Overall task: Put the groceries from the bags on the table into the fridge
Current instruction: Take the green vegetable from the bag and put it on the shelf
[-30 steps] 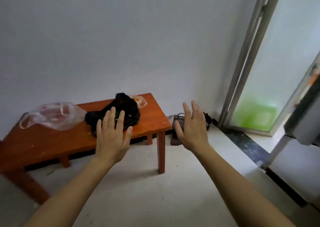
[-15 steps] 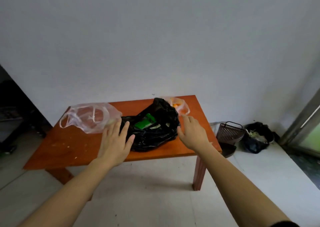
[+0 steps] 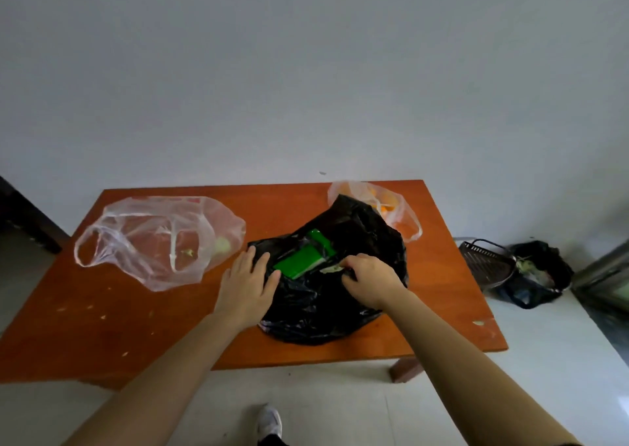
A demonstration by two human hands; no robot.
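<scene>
A clear plastic bag is lying slack at the left of the wooden table. The left hand, fingers flat and spread, is pressing the black bag rim. The green packet is showing inside. The right hand, fingers curled, is pinching something pale. Advisable: pin the rim, lift straight out. The pinched item is unidentifiable; the orange-filled bag is partly hidden; the fridge is outside the view.

Looks like a plain home room to me: bare white wall, low orange wooden table with plastic grocery bags, tiled floor, dustpan and full trash bag in the corner.
</scene>
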